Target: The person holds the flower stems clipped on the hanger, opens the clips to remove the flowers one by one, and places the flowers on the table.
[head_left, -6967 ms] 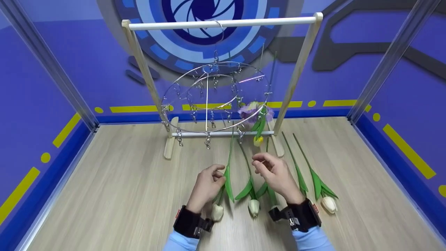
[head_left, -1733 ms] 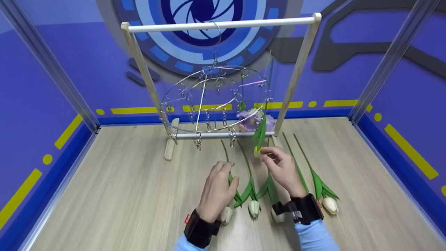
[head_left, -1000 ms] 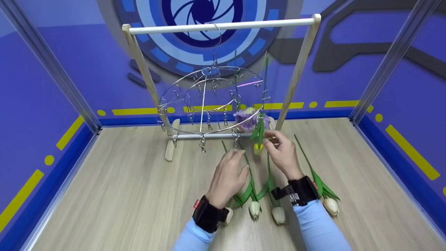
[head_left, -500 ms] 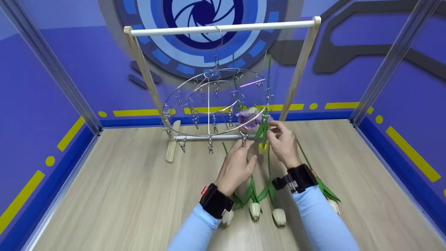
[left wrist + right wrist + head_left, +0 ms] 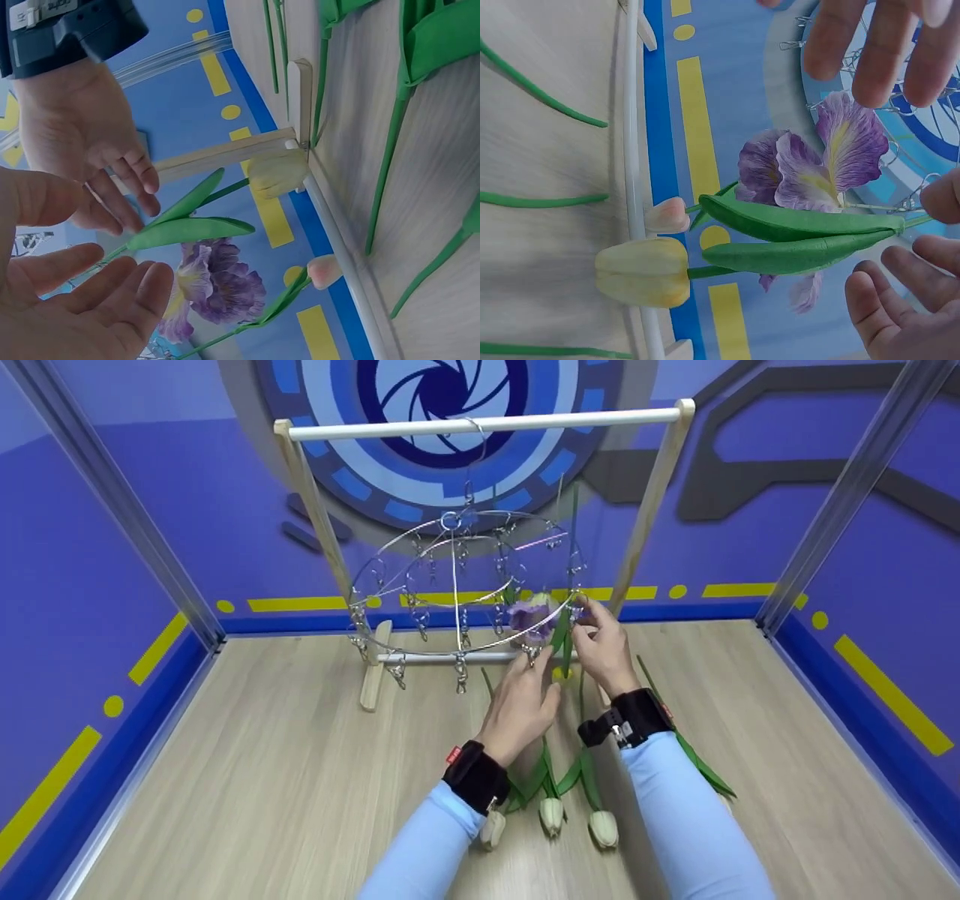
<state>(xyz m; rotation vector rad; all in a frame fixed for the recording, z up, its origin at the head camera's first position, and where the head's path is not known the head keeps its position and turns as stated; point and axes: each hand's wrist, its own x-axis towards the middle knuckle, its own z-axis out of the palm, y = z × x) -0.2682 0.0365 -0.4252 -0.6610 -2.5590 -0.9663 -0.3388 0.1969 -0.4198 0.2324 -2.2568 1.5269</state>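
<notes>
In the head view, a yellow tulip hangs head-down by its stem from a round metal clip hanger. My right hand is just right of its leaves, near the hanger's rim, with its fingers loosely bent. On the other side, my left hand reaches up under the rim with fingers extended. Both hands flank the stem in the right wrist view, and no grip on it is visible. Behind hang a purple iris and a pink tulip.
Several white tulips lie on the wooden table, stems pointing to the rack. The hanger hooks onto the rack's white top bar. Wooden posts stand at both sides. Small metal clips dangle from the rings.
Both hands have risen from above the white tulips to the hanger's right side, beside the hanging yellow tulip. The hanger has swayed and turned slightly.
</notes>
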